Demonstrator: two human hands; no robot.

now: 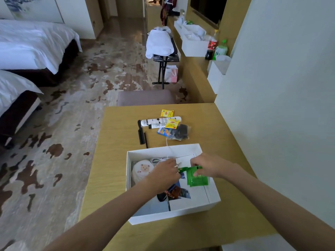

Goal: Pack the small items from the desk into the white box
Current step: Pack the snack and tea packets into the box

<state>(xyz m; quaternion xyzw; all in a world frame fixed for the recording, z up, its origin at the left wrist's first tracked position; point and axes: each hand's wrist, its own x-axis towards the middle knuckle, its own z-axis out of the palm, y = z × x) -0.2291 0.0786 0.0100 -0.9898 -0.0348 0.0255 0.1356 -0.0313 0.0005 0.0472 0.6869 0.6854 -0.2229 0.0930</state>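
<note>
on the table [116, 160] the white box [172, 215] holds a round white pouch with a sheep face [143, 169] at its left end, and just right of that the left hand [166, 172] reaches down inside, its grip turned away so i cannot tell its state. right again, the green packets [198, 181] sit pinched in the grip of the right hand [208, 166] over the box. beyond the box lie a black comb [141, 133], a white tube [161, 121], yellow tea bags [167, 113] and a dark packet [182, 133].
</note>
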